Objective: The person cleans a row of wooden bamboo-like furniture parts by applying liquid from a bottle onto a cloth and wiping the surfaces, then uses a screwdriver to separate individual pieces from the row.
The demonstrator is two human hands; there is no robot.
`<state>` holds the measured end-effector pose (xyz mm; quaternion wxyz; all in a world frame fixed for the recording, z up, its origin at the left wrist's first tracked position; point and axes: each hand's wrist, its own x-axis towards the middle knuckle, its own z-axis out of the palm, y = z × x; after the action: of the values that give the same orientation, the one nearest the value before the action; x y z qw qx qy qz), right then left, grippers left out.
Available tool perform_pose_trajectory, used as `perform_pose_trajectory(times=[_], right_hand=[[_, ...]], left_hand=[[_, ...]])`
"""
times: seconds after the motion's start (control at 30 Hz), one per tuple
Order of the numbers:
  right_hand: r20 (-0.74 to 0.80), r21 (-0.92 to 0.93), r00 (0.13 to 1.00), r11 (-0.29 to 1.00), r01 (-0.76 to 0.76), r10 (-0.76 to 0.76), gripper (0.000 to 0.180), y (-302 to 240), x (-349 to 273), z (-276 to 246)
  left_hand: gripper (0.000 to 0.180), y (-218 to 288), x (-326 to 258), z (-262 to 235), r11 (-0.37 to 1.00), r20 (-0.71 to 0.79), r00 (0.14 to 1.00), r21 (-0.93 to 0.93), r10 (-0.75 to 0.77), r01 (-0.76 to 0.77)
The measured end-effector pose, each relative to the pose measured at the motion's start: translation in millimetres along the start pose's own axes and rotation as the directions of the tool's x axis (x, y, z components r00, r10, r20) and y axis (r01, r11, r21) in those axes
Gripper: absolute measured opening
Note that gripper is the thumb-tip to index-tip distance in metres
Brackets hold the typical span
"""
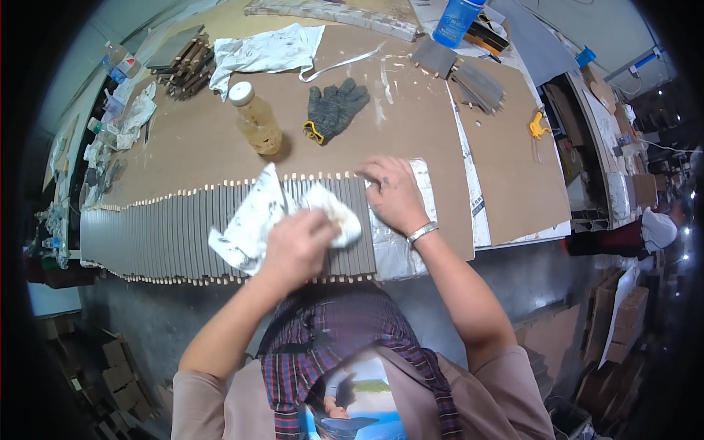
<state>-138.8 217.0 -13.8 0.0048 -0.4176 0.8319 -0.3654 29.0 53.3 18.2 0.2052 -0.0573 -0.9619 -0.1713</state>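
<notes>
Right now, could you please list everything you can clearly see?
Strips: many, grey with pale pegs, along the near edge
Near cloth: one, marked white, on the strips
Wrapped block: one, whitish, right of the strips
Jar: one, yellowish with white lid, beyond the strips
Glove: one, grey, right of the jar
Far cloth: one, white, beyond the jar
Stacked pieces: several, grey, far left
Loose pieces: several, grey, far right
Tall bottle: one, blue, far right
Small bottles: at least two, clear and blue, left edge
Small object: one, yellow, right side, kind unclear
Cardboard: at least two sheets, brown, underneath
Other person: one, white cap, right background
Apron: one, dark plaid, waist
Left hand: one, bare, on near cloth
Right hand: one, bare, at the strips' right end
</notes>
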Motion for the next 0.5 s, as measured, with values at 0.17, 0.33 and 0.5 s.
perform_pose_trajectory(times=[0.17, 0.33, 0.5], right_hand=[[-0.016, -0.015, 1.000, 1.000, 0.002, -0.002, 0.031, 1, -1, -1], [-0.020, -0.030, 1.000, 1.000, -0.001, 0.000, 0.032, -3, 2, -1], [-0.194, 0.192, 0.981, 0.981, 0.008, 0.030, 0.025, -19, 4, 4]], left_hand=[[0.019, 3, -19, -9, 0.997, 0.078, 0.995, -0.053, 0.060, -0.056], [0.019, -11, -14, -24, 0.989, 0.109, 0.993, -0.132, -0.050, 0.064], [0.024, -49, 10, -72, 0.512, 0.245, 0.915, -0.768, -0.320, 0.384]])
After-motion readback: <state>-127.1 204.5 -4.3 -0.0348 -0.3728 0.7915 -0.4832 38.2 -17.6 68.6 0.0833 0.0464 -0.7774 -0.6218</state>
